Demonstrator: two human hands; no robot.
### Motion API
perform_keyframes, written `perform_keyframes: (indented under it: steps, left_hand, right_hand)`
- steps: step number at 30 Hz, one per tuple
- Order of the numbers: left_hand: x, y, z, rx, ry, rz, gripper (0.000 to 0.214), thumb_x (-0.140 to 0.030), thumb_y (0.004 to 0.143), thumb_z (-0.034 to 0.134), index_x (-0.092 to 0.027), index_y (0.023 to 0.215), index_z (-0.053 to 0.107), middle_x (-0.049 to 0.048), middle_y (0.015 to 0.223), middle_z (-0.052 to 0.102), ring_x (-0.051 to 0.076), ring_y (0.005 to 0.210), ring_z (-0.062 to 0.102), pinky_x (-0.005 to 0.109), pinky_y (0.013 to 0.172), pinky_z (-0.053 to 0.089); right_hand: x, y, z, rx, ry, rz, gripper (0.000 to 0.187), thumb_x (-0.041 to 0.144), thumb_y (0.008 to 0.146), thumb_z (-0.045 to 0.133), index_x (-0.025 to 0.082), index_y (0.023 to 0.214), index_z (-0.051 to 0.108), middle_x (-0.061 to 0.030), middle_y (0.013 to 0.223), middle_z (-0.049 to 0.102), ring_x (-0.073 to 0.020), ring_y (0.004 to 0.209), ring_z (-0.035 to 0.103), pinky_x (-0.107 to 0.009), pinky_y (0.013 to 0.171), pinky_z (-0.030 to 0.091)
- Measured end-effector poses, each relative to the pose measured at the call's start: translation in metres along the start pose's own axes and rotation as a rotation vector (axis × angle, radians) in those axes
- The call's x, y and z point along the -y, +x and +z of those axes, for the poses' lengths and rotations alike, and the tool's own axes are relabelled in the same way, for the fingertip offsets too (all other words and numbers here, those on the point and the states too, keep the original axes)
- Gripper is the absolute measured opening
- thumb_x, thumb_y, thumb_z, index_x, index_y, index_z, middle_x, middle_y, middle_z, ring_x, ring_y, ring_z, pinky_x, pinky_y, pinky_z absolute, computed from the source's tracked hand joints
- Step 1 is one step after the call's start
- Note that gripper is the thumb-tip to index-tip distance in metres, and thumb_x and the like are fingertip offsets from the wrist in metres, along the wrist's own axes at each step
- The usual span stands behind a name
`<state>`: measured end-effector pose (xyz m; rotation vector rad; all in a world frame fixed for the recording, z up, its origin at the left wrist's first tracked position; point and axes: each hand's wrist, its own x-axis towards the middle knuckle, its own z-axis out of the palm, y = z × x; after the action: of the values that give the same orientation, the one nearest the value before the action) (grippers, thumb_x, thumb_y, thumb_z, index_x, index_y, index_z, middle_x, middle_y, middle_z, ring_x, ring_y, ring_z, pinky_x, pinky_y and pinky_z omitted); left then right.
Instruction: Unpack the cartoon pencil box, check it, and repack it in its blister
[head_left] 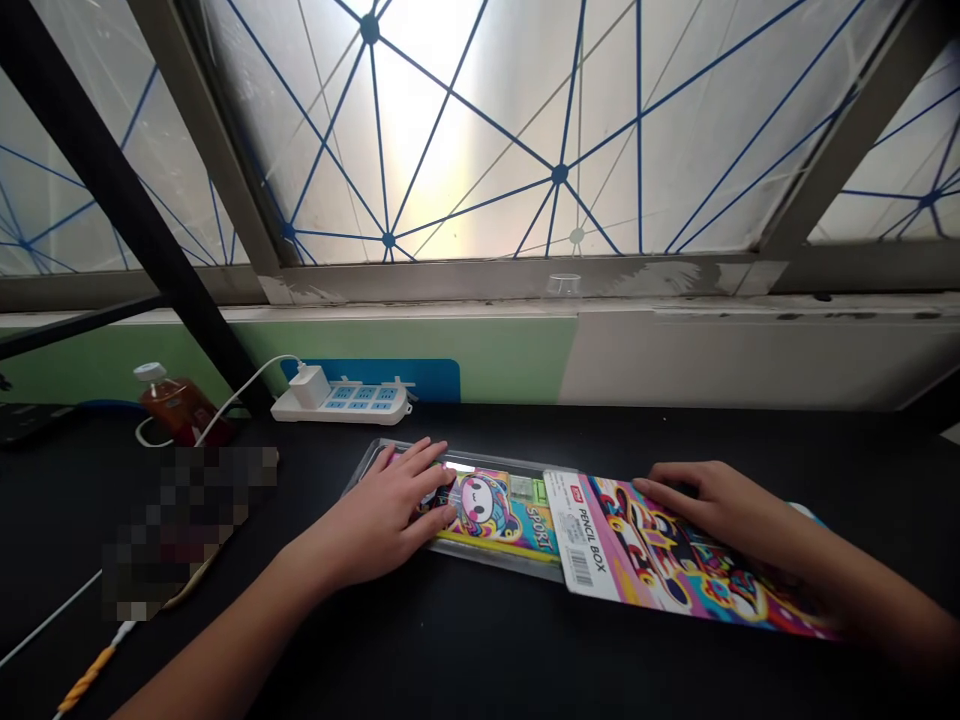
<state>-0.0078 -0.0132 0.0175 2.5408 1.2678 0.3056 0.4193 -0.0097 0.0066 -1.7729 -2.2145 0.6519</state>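
Watching the head feed, I see both hands down on the black worktop [480, 650]. The left hand [379, 515] is released, palm down, fingers spread over a clear plastic pencil case [487, 520] with a yellow and blue cartoon cover marked SPORT. The right hand [712, 510] is also released, not clenched, fingers lying flat on a glossy card sleeve [675, 560] in pink, yellow and blue graffiti print. The sleeve's white end [581, 535] shows PENCIL BOX and a barcode and touches the case's right end. Both lie flat, side by side, at the worktop's front. Behind them sit a white power strip [341, 402] with a plugged-in charger [310, 386] and a bottle of reddish liquid [176, 405]. One patch at left is blurred out [187, 530].
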Motion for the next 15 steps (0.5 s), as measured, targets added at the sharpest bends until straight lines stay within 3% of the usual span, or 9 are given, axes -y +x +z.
perform_keyframes:
  steps: [10, 15]
  left_hand:
    - [0.0, 0.001, -0.003, 0.036, 0.008, -0.005, 0.04, -0.051, 0.111, 0.051, -0.029, 0.141, 0.066, 0.0115, 0.171, 0.045, 0.037, 0.162, 0.033, 0.067, 0.128, 0.027]
    - [0.001, 0.002, -0.002, 0.026, 0.015, -0.001, 0.041, -0.051, 0.111, 0.052, -0.029, 0.142, 0.066, 0.0126, 0.17, 0.046, 0.037, 0.161, 0.034, 0.067, 0.128, 0.026]
  right_hand:
    - [-0.007, 0.001, -0.003, -0.062, 0.031, 0.061, 0.061, 0.079, 0.094, 0.05, 0.026, 0.081, 0.076, -0.0034, 0.082, 0.079, -0.0254, 0.077, 0.07, -0.035, 0.068, 0.049]
    - [-0.012, 0.002, -0.011, -0.138, 0.047, 0.082, 0.057, 0.077, 0.091, 0.055, 0.026, 0.088, 0.079, -0.0065, 0.095, 0.081, -0.0291, 0.091, 0.073, -0.038, 0.08, 0.052]
